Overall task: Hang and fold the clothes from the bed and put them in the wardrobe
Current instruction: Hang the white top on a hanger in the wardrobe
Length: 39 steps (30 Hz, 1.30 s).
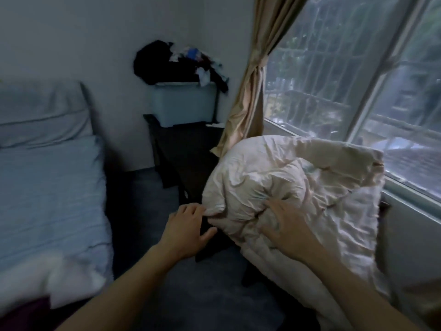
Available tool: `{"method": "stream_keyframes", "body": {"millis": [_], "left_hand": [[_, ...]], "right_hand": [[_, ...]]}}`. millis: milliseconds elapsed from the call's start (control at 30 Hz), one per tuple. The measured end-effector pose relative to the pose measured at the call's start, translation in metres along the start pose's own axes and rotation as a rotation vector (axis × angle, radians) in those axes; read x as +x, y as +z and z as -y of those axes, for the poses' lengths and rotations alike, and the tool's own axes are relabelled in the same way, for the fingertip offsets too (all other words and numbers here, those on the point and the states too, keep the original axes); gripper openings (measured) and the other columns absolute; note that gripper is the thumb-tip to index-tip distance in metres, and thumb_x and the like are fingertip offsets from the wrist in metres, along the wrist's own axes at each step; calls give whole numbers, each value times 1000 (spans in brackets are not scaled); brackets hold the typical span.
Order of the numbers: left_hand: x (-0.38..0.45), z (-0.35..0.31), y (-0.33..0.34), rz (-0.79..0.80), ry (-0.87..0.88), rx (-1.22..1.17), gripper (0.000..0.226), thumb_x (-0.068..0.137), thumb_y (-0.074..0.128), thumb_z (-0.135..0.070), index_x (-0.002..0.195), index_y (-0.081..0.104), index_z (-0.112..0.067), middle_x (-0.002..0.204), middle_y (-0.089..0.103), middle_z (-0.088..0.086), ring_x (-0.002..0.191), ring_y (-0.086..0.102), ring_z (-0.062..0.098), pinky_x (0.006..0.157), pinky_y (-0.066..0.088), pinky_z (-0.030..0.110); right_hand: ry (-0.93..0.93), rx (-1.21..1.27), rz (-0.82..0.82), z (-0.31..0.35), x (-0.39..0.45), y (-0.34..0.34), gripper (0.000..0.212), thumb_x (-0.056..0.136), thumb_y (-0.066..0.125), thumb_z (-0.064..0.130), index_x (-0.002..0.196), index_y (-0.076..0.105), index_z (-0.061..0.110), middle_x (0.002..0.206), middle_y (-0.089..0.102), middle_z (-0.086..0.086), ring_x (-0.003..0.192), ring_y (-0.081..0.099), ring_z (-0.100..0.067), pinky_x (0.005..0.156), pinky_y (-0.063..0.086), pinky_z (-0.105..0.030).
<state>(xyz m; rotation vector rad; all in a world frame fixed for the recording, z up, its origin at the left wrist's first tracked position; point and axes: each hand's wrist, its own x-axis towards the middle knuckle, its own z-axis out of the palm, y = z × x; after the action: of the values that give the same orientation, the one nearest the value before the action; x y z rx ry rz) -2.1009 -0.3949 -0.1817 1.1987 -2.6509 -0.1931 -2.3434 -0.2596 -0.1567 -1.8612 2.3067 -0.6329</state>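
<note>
A big crumpled cream duvet (298, 177) is bundled on a dark piece of furniture under the window. My left hand (186, 228) touches the bundle's lower left corner with its fingers stretched out. My right hand (284, 225) presses flat on the front of the bundle, fingers spread. The bed (47, 187) with a pale blue sheet and pillows lies at the left. A dark maroon cloth (26, 311) shows at the bed's near corner. No wardrobe is in view.
A dark side table (181, 144) stands in the corner with a pale blue bin (183, 103) on it, topped by a heap of dark and mixed clothes (176, 63). A tied beige curtain (253, 87) hangs beside the barred window (358, 80). Dark carpet (148, 211) runs between bed and duvet.
</note>
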Motion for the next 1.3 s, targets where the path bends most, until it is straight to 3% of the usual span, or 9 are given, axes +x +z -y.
{"method": "stream_keyframes", "body": {"millis": [133,200,300,367,533,767,933,1100,1300], "left_hand": [[36,19,-8,-23,-184,16,70,91,46,-65,146,34,-24,150,38,-2,138,34,20,109,36,41],[47,26,-15,-16,-266,32,72,91,44,-66,147,33,-23,151,37,-2,138,33,21,109,36,41],[51,41,-24,-34,-374,64,86,81,25,-77,146,34,-23,150,38,-1,137,35,22,109,37,41],[47,57,-31,-54,-454,80,92,75,17,-78,146,37,-23,149,40,0,135,38,23,107,39,42],[38,116,-37,-93,-627,98,70,91,44,-65,145,37,-22,147,42,-1,134,39,23,104,38,41],[26,212,-25,-185,-810,58,63,91,45,-64,140,40,-24,143,46,-4,131,41,21,100,40,38],[4,274,-32,-258,-937,43,65,93,45,-62,144,37,-22,148,42,-3,134,37,22,104,39,40],[-36,320,-46,-301,-1121,73,64,93,45,-60,142,39,-21,147,42,-3,134,36,21,104,38,40],[-74,352,-36,-266,-1410,93,62,91,47,-59,140,40,-22,146,42,-4,132,38,22,101,39,41]], "right_hand": [[-194,91,26,3,83,3,95,72,30,82,139,47,17,132,44,7,123,38,-10,106,20,-21],[-257,87,64,5,120,9,90,75,29,78,142,43,20,139,44,4,127,37,-11,106,17,-19],[-352,132,134,12,173,25,102,70,21,90,145,38,23,149,40,0,135,37,-17,111,18,-23],[-397,170,178,29,200,38,100,71,26,87,145,38,22,150,38,-1,137,35,-18,114,20,-27],[-566,206,272,82,253,89,88,75,31,83,144,39,29,146,39,5,135,36,-17,113,34,-40],[-731,144,374,179,320,153,80,78,41,71,146,38,28,150,37,2,140,32,-17,113,33,-47],[-888,120,417,275,363,189,87,72,36,75,143,43,24,146,42,-1,135,38,-20,111,36,-46],[-1052,237,509,359,375,240,75,78,44,69,137,48,23,138,50,2,127,46,-18,109,38,-41],[-1240,239,705,420,387,311,84,77,35,80,143,40,29,146,42,6,135,38,-15,111,36,-45]]}}
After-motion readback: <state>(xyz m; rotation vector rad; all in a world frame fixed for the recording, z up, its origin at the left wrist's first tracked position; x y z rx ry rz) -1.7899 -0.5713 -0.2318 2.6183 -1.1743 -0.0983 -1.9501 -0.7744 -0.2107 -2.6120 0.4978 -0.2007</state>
